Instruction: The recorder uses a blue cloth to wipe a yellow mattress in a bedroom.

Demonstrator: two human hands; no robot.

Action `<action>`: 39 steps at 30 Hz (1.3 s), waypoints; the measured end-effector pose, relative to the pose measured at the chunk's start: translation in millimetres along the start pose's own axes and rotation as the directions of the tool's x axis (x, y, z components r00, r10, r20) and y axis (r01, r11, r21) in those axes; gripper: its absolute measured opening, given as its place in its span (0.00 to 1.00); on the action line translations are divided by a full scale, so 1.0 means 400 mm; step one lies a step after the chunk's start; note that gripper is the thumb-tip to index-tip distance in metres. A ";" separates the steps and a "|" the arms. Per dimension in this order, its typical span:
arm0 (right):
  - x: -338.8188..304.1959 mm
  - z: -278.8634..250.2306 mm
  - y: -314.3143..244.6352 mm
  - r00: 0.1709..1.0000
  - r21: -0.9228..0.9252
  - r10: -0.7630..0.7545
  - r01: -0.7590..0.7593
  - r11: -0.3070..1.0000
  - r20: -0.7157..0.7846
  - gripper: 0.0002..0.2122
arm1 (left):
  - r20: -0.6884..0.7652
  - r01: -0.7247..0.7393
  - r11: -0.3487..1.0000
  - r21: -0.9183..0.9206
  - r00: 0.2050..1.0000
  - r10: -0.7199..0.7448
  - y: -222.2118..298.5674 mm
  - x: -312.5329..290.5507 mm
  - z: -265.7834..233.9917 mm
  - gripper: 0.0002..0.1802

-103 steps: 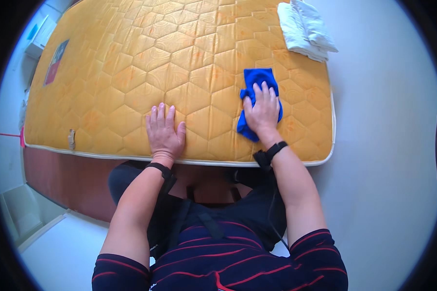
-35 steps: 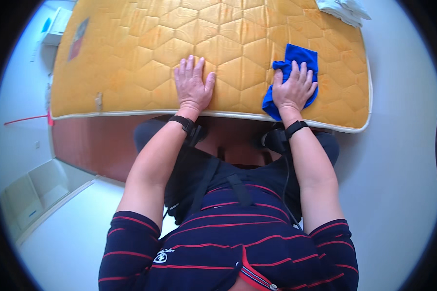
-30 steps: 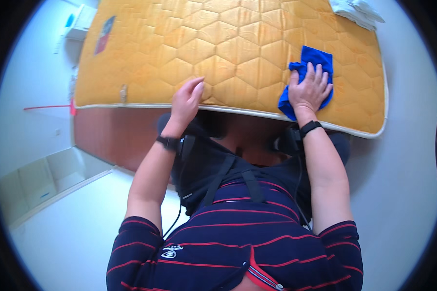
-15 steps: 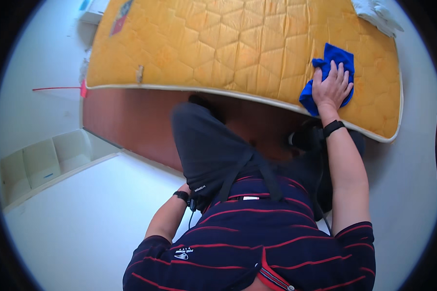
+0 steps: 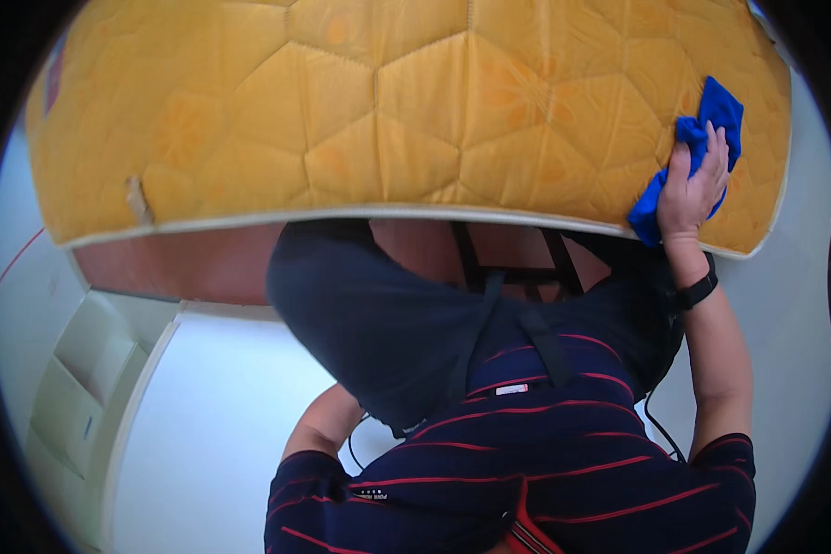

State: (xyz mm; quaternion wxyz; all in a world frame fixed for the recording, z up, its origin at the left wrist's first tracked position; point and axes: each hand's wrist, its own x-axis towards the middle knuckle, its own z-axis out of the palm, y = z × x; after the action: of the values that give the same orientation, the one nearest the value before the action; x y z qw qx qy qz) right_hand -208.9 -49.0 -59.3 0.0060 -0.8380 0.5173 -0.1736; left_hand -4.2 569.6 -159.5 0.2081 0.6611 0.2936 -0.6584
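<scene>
A yellow quilted mattress (image 5: 379,120) with pale edging spans the upper view, its near edge above my knees. At its right end my right hand (image 5: 697,189) lies on a crumpled blue cloth (image 5: 722,113), pressing it against the fabric. The fingers are stretched out and the thumb stands apart; the cloth shows on both sides of the hand and past the fingertips. Of my left arm (image 5: 328,417) only the forearm shows, beside my dark trousers; the left hand is hidden.
A reddish-brown floor (image 5: 175,263) shows beneath the mattress edge, with a dark frame (image 5: 517,274) between my legs. To the left are a white surface (image 5: 217,406) and pale open compartments (image 5: 69,406). A thin red rod (image 5: 16,263) stands against the left wall.
My view has shifted, and the mattress appears larger and closer. My right hand and the blue cloth appear farther right, near the mattress's right edge. The left wristband has dropped out of sight.
</scene>
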 end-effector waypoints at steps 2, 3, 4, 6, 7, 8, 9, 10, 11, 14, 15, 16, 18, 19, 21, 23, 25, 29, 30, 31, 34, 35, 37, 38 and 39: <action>0.002 -0.016 -0.014 0.999 0.027 -0.010 0.009 1.000 0.046 0.29 | 0.011 0.023 0.999 0.043 1.000 -0.024 0.023 0.001 -0.016 0.27; -0.001 -0.021 -0.011 0.999 0.030 -0.006 0.004 1.000 0.051 0.29 | 0.017 0.028 0.998 0.061 0.999 -0.029 0.035 -0.008 -0.046 0.27; -0.003 -0.027 -0.010 0.998 0.041 -0.004 0.002 0.999 0.055 0.29 | 0.018 0.030 0.997 0.074 0.999 -0.032 0.052 -0.011 -0.075 0.27; -0.003 -0.042 -0.022 0.996 0.031 0.015 -0.018 0.999 0.084 0.29 | -0.001 0.041 0.995 0.092 0.999 -0.041 0.076 -0.043 -0.106 0.27; -0.007 -0.045 -0.028 0.996 0.015 0.026 -0.028 1.000 0.087 0.29 | -0.014 0.033 0.993 0.110 0.999 -0.032 0.102 -0.048 -0.134 0.27; -0.006 -0.046 -0.033 0.996 0.001 0.040 -0.040 0.999 0.086 0.29 | -0.027 0.021 0.991 0.131 0.999 -0.017 0.129 -0.054 -0.162 0.27; -0.003 -0.048 -0.038 0.995 -0.008 0.039 -0.039 0.999 0.090 0.29 | -0.040 0.005 0.988 0.154 0.999 0.002 0.160 -0.060 -0.194 0.27; -0.003 -0.049 -0.044 0.996 -0.006 0.054 -0.053 0.999 0.077 0.29 | -0.054 -0.014 0.983 0.182 0.998 0.024 0.184 -0.069 -0.231 0.27; -0.001 -0.046 -0.049 0.996 -0.022 0.044 -0.042 0.999 0.083 0.30 | -0.067 -0.036 0.976 0.213 0.996 0.052 0.206 -0.085 -0.271 0.27; -0.009 -0.040 -0.039 0.998 -0.023 0.055 -0.055 0.998 0.027 0.30 | -0.091 -0.138 0.938 0.316 0.980 0.175 0.269 -0.137 -0.397 0.27; -0.014 -0.042 -0.038 0.997 -0.073 0.064 -0.061 0.995 0.037 0.30 | -0.095 -0.182 0.918 0.353 0.969 0.229 0.291 -0.154 -0.444 0.27; -0.015 -0.028 -0.033 0.997 -0.119 0.073 -0.070 0.990 0.029 0.30 | -0.096 -0.241 0.889 0.389 0.949 0.299 0.326 -0.150 -0.494 0.26; -0.014 0.000 -0.013 0.995 -0.126 0.086 -0.092 0.988 -0.052 0.30 | -0.090 -0.353 0.817 0.456 0.895 0.437 0.396 -0.133 -0.564 0.26; -0.010 0.015 -0.019 0.991 -0.138 0.126 -0.131 0.982 -0.048 0.30 | -0.093 -0.398 0.777 0.488 0.862 0.499 0.452 -0.106 -0.537 0.26; 0.005 0.039 -0.052 0.963 -0.169 0.249 -0.263 0.950 -0.098 0.30 | -0.080 -0.468 0.688 0.555 0.793 0.604 0.509 -0.115 -0.585 0.26; 0.013 0.069 -0.175 0.937 -0.071 0.309 -0.323 0.944 -0.162 0.27 | -0.081 -0.494 0.631 0.599 0.746 0.661 0.560 -0.162 -0.673 0.26; -0.031 0.109 -0.349 0.960 0.037 0.194 -0.191 0.981 -0.202 0.27 | -0.077 -0.568 0.564 0.599 0.660 0.747 0.641 -0.205 -0.726 0.26; -0.102 0.114 -0.685 0.994 0.160 -0.105 0.110 0.981 -0.036 0.29 | -0.329 -0.731 0.600 0.324 0.507 0.796 0.725 -0.314 -0.747 0.26; -0.115 0.099 -0.723 0.988 0.197 -0.155 0.151 0.969 0.007 0.29 | -0.304 -0.818 0.452 0.356 0.357 0.883 0.743 -0.343 -0.739 0.26; -0.119 0.091 -0.734 0.988 0.200 -0.155 0.148 0.968 0.018 0.30 | -0.267 -0.873 0.293 0.390 0.197 0.943 0.773 -0.377 -0.722 0.26; -0.120 0.070 -0.704 0.981 0.199 -0.191 0.179 0.964 0.044 0.30 | -0.123 -0.831 0.056 0.554 -0.015 0.992 0.865 -0.505 -0.603 0.28; -0.111 0.057 -0.687 0.969 0.189 -0.229 0.209 0.959 0.088 0.31 | -0.040 -0.724 -0.001 0.690 -0.039 0.998 0.898 -0.536 -0.574 0.31; -0.064 0.027 -0.669 0.974 0.177 -0.197 0.176 0.968 0.109 0.31 | 0.047 -0.592 -0.068 0.803 -0.051 0.998 0.987 -0.546 -0.548 0.33; -0.047 0.023 -0.658 0.977 0.159 -0.159 0.136 0.978 0.139 0.32 | 0.092 -0.500 -0.090 0.861 -0.021 0.996 1.037 -0.531 -0.550 0.38; -0.026 0.042 -0.642 0.993 0.133 -0.093 0.082 0.988 0.079 0.32 | 0.134 -0.403 -0.116 0.908 0.016 0.991 1.075 -0.513 -0.553 0.42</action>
State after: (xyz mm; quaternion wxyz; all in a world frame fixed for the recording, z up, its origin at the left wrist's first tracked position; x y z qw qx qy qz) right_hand 14.1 76.3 -29.3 0.0747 -0.8643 0.4670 -0.1711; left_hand 454.3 373.9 6.5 0.1371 0.8711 -0.4482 -0.1468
